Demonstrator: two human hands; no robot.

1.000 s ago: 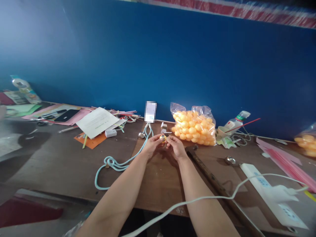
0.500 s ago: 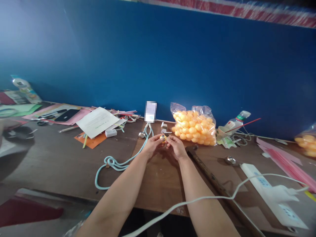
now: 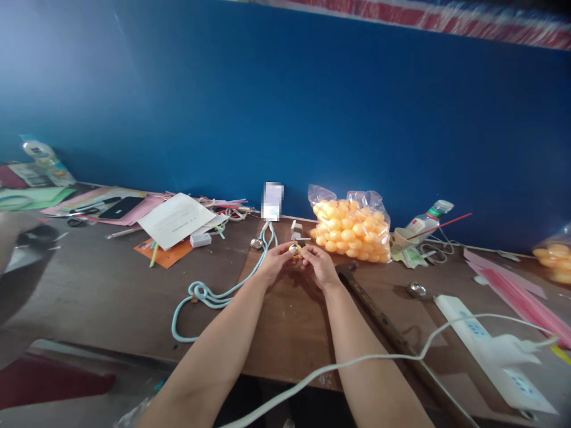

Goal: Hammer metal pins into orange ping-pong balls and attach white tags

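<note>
Above the brown table, my left hand [image 3: 275, 264] and my right hand [image 3: 319, 265] meet fingertip to fingertip around a small orange ball [image 3: 295, 251] with a shiny silvery patch. The fingers of both hands are closed on it and cover much of its surface. Just beyond the hands stands a small whitish box [image 3: 296, 228]. A silvery crumpled ball [image 3: 256, 243] lies left of my left hand, near a pale blue cord [image 3: 209, 295]. Past my right hand rests a clear bag of orange balls [image 3: 350, 232].
A long dark bar [image 3: 379, 312] lies beside my right forearm. A white cable [image 3: 357, 360] crosses over that forearm from a power strip [image 3: 491, 351]. Papers [image 3: 176, 220] lie to the left; another person's arm [image 3: 15, 238] shows at the left edge. A bottle [image 3: 430, 220] leans against the blue wall.
My hands stay almost still on the orange ball. At the far left, the other person's arm has shifted and shows more clearly.
</note>
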